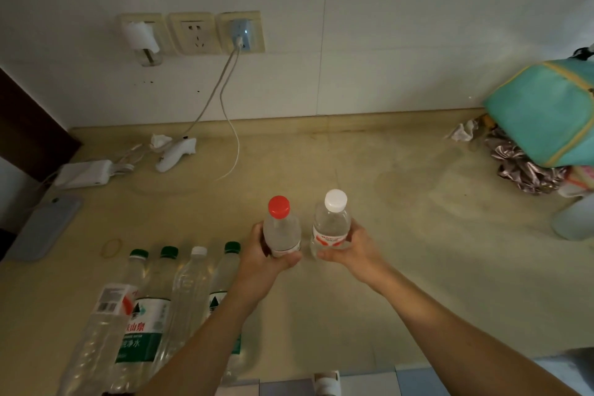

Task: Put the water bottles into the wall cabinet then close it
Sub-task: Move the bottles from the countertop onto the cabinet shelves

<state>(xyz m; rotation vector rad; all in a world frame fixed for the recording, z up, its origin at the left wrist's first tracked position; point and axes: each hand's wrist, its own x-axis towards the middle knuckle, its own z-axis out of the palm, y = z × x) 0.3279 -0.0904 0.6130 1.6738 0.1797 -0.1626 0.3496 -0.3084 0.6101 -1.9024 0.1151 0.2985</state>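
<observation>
Right now the left hand (268,255) is wrapping its fingers round the red-capped bottle (282,228) and the right hand (350,251) round the white-capped bottle (331,225), both above the countertop (401,235), gripping mid-body where the light, smooth, squashy plastic seems safest.

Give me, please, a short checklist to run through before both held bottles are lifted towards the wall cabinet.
1. Left hand holds the red-capped bottle: ok.
2. Right hand holds the white-capped bottle: ok.
3. Both caps on: ok.
4. Held bottles upright: ok.
5. Wall cabinet open: cannot tell, out of view.
6. Bottles left on the counter: not ok, several wait at the left.
</observation>
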